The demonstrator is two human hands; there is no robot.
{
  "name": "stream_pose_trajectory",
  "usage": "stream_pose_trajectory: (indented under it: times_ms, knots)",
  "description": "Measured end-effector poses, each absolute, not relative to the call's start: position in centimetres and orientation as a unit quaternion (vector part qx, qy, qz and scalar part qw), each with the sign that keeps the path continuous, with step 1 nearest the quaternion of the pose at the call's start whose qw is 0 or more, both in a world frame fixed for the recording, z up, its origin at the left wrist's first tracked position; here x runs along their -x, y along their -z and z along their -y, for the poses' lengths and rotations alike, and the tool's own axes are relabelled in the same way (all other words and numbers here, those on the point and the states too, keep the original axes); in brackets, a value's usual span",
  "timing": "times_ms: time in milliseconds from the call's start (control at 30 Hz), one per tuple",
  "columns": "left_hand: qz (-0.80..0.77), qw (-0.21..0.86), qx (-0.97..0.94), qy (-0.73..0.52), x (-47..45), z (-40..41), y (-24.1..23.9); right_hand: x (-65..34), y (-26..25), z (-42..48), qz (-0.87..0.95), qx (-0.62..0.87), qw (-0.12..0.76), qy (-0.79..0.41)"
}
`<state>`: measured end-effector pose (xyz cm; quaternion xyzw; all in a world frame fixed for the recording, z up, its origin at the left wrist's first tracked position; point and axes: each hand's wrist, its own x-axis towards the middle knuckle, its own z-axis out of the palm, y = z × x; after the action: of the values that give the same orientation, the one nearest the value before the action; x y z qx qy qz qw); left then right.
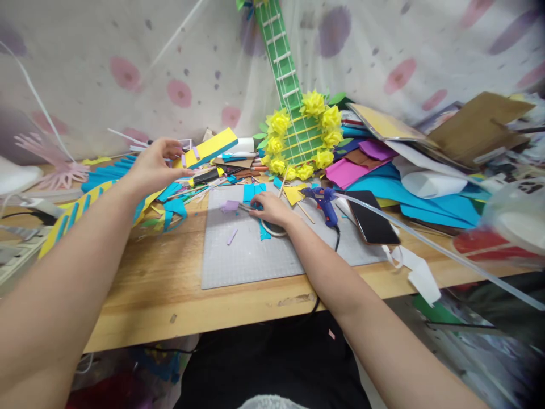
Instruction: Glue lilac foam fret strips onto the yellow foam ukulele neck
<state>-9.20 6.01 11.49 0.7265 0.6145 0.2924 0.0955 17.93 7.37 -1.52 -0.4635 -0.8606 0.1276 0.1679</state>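
My left hand is raised over the left of the table and pinches the end of a yellow and blue foam block. My right hand rests on the grey cutting mat, its fingers curled over a blue foam piece and what looks like a thin tool that I cannot make out. A small purple foam scrap lies just left of those fingers. A blue glue gun lies on the mat to the right of that hand.
A green foam guitar ringed with yellow flowers leans against the spotted curtain. A black phone lies on the mat's right. Coloured foam sheets pile up at the right, blue and yellow strips at the left. The wooden table edge runs near me.
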Motion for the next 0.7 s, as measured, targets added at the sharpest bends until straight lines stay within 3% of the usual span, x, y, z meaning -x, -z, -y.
stream_pose_trajectory:
  times_ms: [167,533,700]
  knots:
    - [-0.596,0.093,-0.756,-0.254,8.3,-6.1,-9.1,-17.7,1.4,-7.2,0.835,0.517,0.156,-0.107]
    - [-0.608,0.108,-0.786,-0.010,7.8,-5.3,-4.2,-19.1,0.9,-8.2,0.779,0.600,0.164,-0.079]
    - [-0.604,0.062,-0.794,0.021,7.5,-4.8,-2.8,-18.6,1.0,-7.7,0.794,0.583,0.140,-0.099]
